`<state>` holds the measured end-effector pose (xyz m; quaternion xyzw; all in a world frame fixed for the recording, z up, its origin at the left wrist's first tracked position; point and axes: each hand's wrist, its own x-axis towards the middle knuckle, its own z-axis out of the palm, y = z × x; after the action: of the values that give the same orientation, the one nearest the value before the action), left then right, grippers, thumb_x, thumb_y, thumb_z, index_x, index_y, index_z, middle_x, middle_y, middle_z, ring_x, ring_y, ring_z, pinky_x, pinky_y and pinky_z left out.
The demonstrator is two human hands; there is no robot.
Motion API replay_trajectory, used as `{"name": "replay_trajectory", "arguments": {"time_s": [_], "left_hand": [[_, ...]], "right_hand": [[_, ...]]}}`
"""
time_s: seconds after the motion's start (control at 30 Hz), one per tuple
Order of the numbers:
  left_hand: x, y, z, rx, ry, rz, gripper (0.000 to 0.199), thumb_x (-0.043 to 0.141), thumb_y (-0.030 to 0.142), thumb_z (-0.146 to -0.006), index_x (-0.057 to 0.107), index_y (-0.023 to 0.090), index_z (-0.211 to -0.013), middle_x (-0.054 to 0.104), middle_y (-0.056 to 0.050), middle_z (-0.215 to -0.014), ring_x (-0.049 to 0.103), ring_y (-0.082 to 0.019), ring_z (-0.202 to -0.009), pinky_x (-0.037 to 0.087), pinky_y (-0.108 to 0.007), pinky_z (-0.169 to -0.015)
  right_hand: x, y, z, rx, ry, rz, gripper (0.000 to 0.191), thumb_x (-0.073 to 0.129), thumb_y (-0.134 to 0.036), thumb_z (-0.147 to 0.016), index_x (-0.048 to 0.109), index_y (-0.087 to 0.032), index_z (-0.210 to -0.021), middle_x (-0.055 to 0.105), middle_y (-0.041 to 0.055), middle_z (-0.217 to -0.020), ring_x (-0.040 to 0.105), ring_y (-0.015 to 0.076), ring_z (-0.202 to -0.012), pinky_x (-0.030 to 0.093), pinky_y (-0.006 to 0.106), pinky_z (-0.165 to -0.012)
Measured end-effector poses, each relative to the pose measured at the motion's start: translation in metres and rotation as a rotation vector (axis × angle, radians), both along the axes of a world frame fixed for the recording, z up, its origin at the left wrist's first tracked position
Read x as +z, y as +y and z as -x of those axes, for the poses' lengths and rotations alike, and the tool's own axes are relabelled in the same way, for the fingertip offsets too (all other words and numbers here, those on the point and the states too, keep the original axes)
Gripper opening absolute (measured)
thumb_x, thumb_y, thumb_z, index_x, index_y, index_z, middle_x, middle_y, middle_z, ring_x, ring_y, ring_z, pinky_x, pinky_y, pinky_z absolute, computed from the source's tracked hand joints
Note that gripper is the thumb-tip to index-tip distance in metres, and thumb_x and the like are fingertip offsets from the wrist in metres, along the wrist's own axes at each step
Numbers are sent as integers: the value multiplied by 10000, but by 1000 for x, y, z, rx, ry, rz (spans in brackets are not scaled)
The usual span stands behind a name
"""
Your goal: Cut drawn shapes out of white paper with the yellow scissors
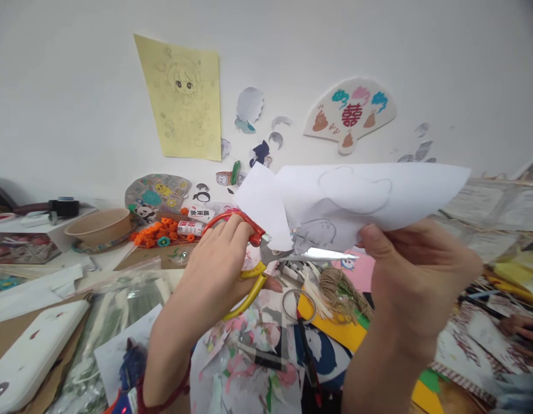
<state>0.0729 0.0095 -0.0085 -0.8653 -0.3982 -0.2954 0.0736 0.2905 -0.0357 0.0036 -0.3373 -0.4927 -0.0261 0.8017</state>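
My left hand grips scissors with one red and one yellow handle loop. The blades point right, along the lower edge of a white paper sheet. A partly cut flap of that sheet hangs over to the left, above the scissors' pivot. Pencil outlines show on the paper, including a shaded drawing close to the blades. My right hand pinches the sheet at its lower right, thumb in front; its other fingers are partly behind the paper. Both hands are raised above the cluttered table.
Below lie paper scraps, a tape roll, twine and a dark pen. A white phone-shaped case and a bowl are on the left. Another person's hand shows at the right edge.
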Motion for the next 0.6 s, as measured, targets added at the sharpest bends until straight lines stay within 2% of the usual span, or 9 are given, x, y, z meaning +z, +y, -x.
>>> {"name": "replay_trajectory", "arguments": {"time_s": [0.13,0.27,0.47,0.6], "left_hand": [[2,-1,-1,-3,1,37,250,603,342,-814,457,222,-975,568,-79,-1066,557,-292,-1015,452,-401,-811],[3,-3,-3,-22,-21,45,232,590,307,-819,459,219,-990,574,-90,-1102,561,-302,-1072,456,-412,-873],[2,-2,-2,-37,-43,66,341,625,399,-840,474,223,-1090,578,-91,-1209,566,-308,-1107,443,-437,-942],[1,-2,-2,-40,-39,78,335,607,441,-858,470,223,-1072,582,-93,-1184,557,-314,-1132,448,-438,-948]], "right_hand": [[0,0,4,-11,24,7,124,820,-161,-658,770,-231,-747,726,-45,-650,609,117,-539,496,275,-527],[1,1,6,16,45,11,127,821,-151,-652,772,-226,-740,739,-44,-660,613,107,-532,512,262,-530],[0,2,5,21,29,-19,160,818,-135,-653,784,-231,-777,745,-46,-676,630,104,-569,528,248,-559],[1,3,6,5,29,-19,166,820,-135,-650,785,-236,-777,748,-48,-675,639,102,-573,539,243,-570]]}}
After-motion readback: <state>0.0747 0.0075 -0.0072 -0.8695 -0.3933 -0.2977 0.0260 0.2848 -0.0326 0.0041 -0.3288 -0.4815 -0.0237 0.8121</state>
